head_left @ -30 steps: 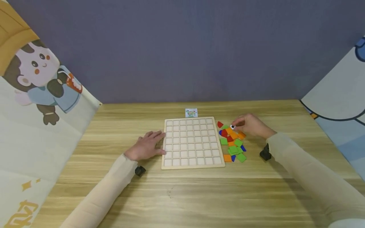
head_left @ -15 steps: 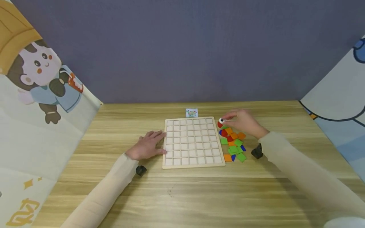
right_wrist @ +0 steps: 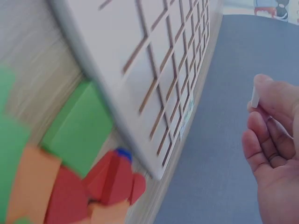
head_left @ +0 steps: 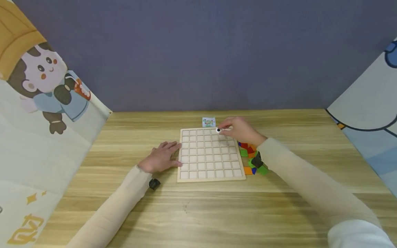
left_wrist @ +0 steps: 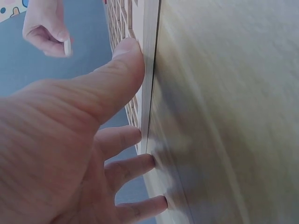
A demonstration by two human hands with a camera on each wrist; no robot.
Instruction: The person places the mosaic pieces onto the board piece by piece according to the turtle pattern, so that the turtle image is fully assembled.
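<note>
A light wooden grid board (head_left: 212, 180) with rows of square recesses lies on the table. My left hand (head_left: 161, 158) rests at the board's left edge with its fingers spread; the left wrist view shows the thumb (left_wrist: 124, 65) on the rim and other fingertips touching the edge and tabletop. Above the board's far right part, my right hand (head_left: 242, 130) pinches a small white round piece with a black dot (head_left: 218, 130), like an eye, between thumb and finger. In the right wrist view the white piece (right_wrist: 255, 97) appears edge-on, apart from the board.
Loose flat pieces in green (head_left: 243, 153), red (head_left: 250, 150), orange (head_left: 247, 171) and blue lie along the board's right side, partly hidden by the right arm. A small picture card (head_left: 209, 122) lies behind the board. A dark grey panel (head_left: 204, 55) rises behind the table.
My right hand has carried the white eye piece leftward from over the coloured pieces to above the board's far edge. The left hand has stayed at the left edge.
</note>
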